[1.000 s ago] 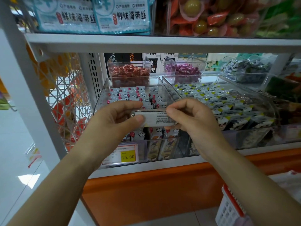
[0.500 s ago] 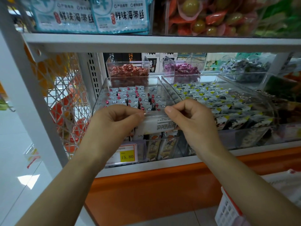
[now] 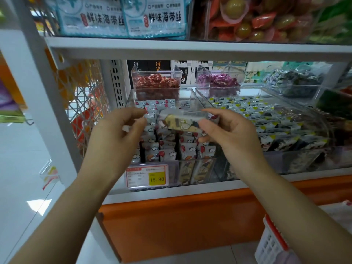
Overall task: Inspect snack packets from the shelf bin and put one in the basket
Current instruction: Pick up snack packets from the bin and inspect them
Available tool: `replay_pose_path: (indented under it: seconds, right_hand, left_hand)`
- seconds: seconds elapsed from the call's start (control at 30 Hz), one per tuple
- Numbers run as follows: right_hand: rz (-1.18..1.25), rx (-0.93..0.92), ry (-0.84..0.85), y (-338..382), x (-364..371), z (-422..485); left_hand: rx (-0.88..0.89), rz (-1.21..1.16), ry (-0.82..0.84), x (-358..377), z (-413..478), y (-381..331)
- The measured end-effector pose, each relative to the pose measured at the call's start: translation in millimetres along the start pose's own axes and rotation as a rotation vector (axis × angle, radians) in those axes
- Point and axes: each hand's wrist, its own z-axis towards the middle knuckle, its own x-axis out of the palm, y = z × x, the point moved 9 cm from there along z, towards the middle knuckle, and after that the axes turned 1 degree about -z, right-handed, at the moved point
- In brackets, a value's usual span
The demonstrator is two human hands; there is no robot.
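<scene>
The snack packet [image 3: 181,121] is in the middle of the frame, up in the air over the clear bin [image 3: 131,98] it belongs to. It lies sideways and looks a bit blurry. The right hand [image 3: 230,136] holds it by its right end, with the fingers on top and the thumb under it, pinched on the packet. The left hand [image 3: 114,136] is just to the left of the packet and does not touch it. Its fingers are loosely bent, with the thumb near the first finger, and it holds nothing that can be seen. The bin is full of small white packets with red and cloud shapes on them. A price tag [image 3: 146,176] with a yellow part sits on the bin's front, lower middle. To the right is another clear bin [image 3: 297,157] with packets that have yellow spots. The white basket [image 3: 270,244] with a red rim is at the lower right corner, well apart from both hands.
</scene>
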Motion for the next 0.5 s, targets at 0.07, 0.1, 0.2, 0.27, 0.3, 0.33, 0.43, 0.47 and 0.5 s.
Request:
replay_pose_path:
  seconds: [0.07, 0.1, 0.2, 0.27, 0.3, 0.33, 0.43, 0.47, 0.5]
  right_hand:
    - [-0.032, 0.019, -0.039, -3.3, -3.0, 2.4]
    - [-0.042, 0.026, -0.045, -4.4, -2.6, 3.3]
    - [-0.066, 0.021, -0.054, -5.7, 1.6, 5.1]
    - [-0.071, 0.027, -0.056, -6.5, 4.6, 7.2]
    - [-0.076, 0.034, -0.055, -7.2, 5.8, 8.2]
    - [-0.085, 0.038, -0.053, -7.6, 7.2, 9.1]
    - [-0.110, 0.016, -0.014, -3.8, 15.9, 11.0]
    - [-0.125, 0.011, 0.004, -3.2, 19.3, 12.3]
    - [-0.151, 0.009, 0.025, -2.9, 22.6, 14.2]
  left_hand:
    - [0.153, 0.303, 0.071, 7.9, -2.5, -2.7]
    - [0.197, 0.421, 0.124, 16.0, -5.1, -2.1]
    - [0.218, 0.649, 0.246, 36.7, -14.2, 5.8]
    - [0.271, 0.738, 0.273, 42.7, -18.4, 5.8]
    - [0.292, 0.757, 0.272, 43.8, -18.7, 5.0]
    - [0.296, 0.771, 0.273, 44.5, -18.5, 5.1]
    - [0.227, 0.739, 0.269, 43.0, -15.7, 10.8]
    - [0.210, 0.708, 0.261, 41.5, -15.2, 11.8]
    - [0.200, 0.682, 0.256, 40.0, -14.8, 12.0]
